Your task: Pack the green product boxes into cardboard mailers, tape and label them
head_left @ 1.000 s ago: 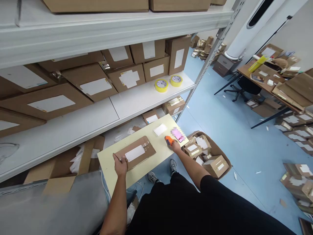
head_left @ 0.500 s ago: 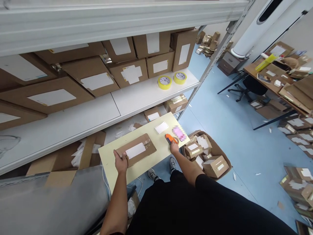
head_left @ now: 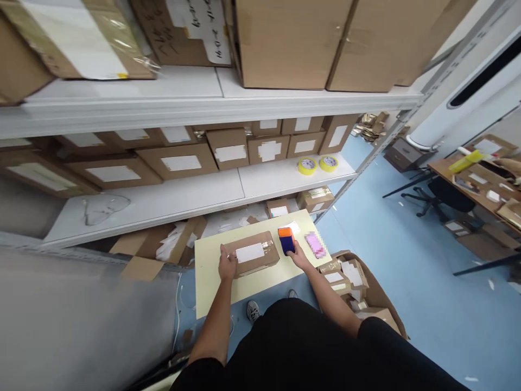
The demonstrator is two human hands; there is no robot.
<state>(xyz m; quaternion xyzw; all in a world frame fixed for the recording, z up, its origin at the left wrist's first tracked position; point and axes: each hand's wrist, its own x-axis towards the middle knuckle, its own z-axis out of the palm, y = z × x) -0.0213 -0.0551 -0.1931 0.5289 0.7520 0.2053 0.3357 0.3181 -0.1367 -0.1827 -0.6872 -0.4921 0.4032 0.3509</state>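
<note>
A brown cardboard box (head_left: pixel 256 266) with a white label and clear tape at its right end lies flat on a pale yellow tabletop (head_left: pixel 209 296). My left hand (head_left: pixel 227 265) grips the box's left end, thumb on top. In my right hand (head_left: pixel 299 257) is an orange and dark blue tape dispenser (head_left: pixel 286 242), held upright just off the box's right end. Behind the dispenser lies a white card (head_left: pixel 293 226), partly hidden. A pink, pixelated flat item (head_left: pixel 315 245) rests to the right of my right hand.
Shelves (head_left: pixel 195 195) full of labelled boxes rise behind the tabletop. Two yellow tape rolls (head_left: pixel 307 166) sit on the middle shelf. At right, a large carton (head_left: pixel 385 282) of small boxes stands on the blue floor. An open box (head_left: pixel 183 239) with white paper is at left.
The view has tilted up, showing the upper shelf. My right hand has turned the tape dispenser upright and brought it nearer the box's right end. My left hand stays on the box.
</note>
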